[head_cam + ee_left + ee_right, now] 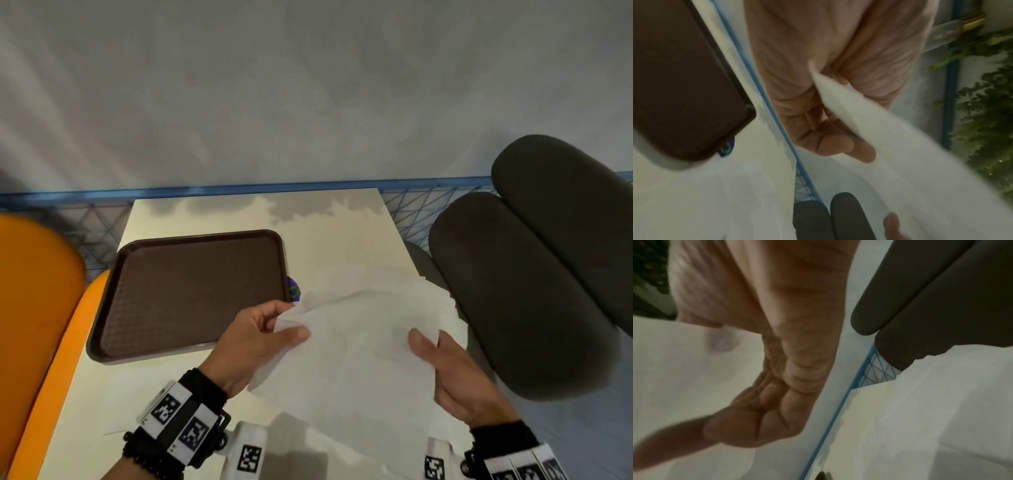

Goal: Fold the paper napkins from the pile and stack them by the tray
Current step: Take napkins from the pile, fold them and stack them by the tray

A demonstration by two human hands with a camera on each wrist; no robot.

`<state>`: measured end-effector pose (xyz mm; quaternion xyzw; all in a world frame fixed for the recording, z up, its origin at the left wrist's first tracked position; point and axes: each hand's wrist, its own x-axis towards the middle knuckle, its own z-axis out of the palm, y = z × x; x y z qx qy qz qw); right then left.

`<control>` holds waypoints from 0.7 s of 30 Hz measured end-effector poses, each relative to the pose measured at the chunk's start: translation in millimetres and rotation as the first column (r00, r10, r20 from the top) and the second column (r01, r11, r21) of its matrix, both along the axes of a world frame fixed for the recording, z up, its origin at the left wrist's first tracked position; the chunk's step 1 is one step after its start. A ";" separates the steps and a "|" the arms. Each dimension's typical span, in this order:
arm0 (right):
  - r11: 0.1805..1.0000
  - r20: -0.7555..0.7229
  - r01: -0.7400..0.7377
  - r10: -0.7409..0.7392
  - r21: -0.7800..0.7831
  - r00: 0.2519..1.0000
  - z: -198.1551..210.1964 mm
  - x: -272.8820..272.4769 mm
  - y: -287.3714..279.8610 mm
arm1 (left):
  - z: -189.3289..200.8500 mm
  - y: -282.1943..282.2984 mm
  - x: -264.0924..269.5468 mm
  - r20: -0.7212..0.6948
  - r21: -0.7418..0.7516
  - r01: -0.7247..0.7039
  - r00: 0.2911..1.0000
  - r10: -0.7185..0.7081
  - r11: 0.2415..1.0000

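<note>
the brown tray (191,294) sits empty; just right of it the left hand (255,346) pinches a napkin (359,359) corner, and further right the right hand (459,380) grips the opposite edge, lifting it. folding seems just begun; next, bring the edges together.

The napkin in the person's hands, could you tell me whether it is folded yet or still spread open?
Spread open, not yet folded: the napkin hangs as one loose, rumpled sheet between the left hand, which pinches its corner, and the right hand holding the opposite edge.

Brown tray (191,291), white napkin (359,349), orange chair (37,281).
</note>
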<state>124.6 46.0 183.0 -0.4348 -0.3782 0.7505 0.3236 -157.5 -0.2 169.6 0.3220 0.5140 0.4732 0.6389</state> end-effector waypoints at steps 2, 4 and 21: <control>0.997 0.048 -0.042 0.039 0.058 0.998 -3.5 -15.7 -7.1 | 7.7 -9.4 -16.9 -0.050 0.036 -0.080 0.995 0.081 0.996; 0.995 0.062 0.006 -0.013 0.101 0.998 3.1 -31.8 -10.0 | 15.4 -20.0 -32.5 -0.044 0.059 -0.153 0.987 0.156 0.986; 0.847 0.128 -0.098 0.036 0.522 0.991 31.4 -67.4 -23.3 | 35.1 -50.0 -68.2 -0.033 0.224 -0.139 0.988 0.150 0.965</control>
